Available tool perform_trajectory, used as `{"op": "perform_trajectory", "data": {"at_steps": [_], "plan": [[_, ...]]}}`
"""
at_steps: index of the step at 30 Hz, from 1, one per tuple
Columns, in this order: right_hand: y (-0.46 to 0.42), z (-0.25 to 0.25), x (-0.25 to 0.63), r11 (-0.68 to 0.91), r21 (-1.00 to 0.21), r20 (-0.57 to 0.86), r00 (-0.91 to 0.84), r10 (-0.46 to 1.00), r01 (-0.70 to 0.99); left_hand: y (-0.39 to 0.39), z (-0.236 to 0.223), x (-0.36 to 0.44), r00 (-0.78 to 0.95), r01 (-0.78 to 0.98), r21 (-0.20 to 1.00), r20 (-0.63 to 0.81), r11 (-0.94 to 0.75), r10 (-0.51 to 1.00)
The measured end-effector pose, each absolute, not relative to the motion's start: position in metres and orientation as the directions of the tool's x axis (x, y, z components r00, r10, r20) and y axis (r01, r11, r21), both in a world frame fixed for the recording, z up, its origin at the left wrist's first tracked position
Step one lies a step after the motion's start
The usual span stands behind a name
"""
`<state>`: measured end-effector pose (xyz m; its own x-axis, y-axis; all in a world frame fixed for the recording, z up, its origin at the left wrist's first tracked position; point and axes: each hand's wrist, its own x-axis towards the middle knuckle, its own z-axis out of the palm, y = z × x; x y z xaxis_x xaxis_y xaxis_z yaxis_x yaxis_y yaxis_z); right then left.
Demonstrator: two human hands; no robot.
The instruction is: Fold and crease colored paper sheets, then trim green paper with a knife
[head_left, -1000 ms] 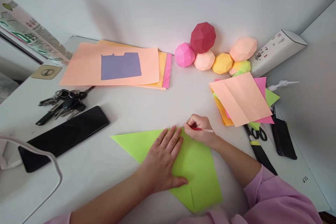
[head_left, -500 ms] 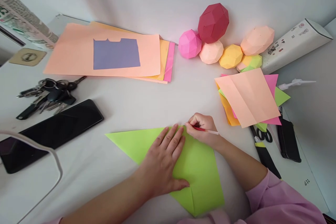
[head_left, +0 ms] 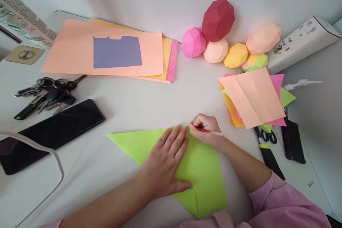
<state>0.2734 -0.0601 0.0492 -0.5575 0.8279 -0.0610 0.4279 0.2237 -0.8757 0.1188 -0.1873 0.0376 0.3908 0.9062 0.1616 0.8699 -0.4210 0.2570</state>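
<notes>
A folded sheet of bright green paper [head_left: 205,171] lies on the white table in front of me, its long point to the left. My left hand [head_left: 167,164] rests flat on it, fingers stretched toward the paper's far edge and thumb out to the side. Just right of those fingertips, my right hand [head_left: 205,130] is closed around a slim red-and-white pen-like stick [head_left: 211,132]. The stick's tip is hidden behind the fingers at the fold along the far edge. A short crease shows near the paper's lower corner.
Stacked coloured sheets [head_left: 72,50] lie at the back left, above keys [head_left: 53,94] and a black phone [head_left: 66,124] with a cable [head_left: 34,146] over it. Paper balls [head_left: 217,19] stand at the back. Square papers [head_left: 253,98], scissors [head_left: 269,136] and a cutter [head_left: 271,160] are at right.
Both hands keep almost the same place on the green paper. The whole view has shifted slightly.
</notes>
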Motion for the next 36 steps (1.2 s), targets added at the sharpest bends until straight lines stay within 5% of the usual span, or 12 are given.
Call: {"op": "perform_trajectory", "data": {"at_steps": [21, 27, 36], "plan": [[-0.057, 0.048, 0.274, 0.097, -0.939, -0.103, -0.536, 0.838, 0.331, -0.187, 0.036, 0.118, 0.388, 0.865, 0.274, 0.165, -0.42, 0.907], [-0.045, 0.044, 0.272, 0.108, -0.99, 0.069, -0.363, 0.929, 0.089, -0.181, 0.033, 0.11, 0.394, 0.851, 0.3, 0.175, -0.43, 0.902], [-0.045, 0.048, 0.272, 0.233, -0.97, 0.199, -0.328, 0.923, 0.065, -0.171, 0.032, 0.1, 0.361, 0.896, 0.217, 0.153, -0.388, 0.92]]}}
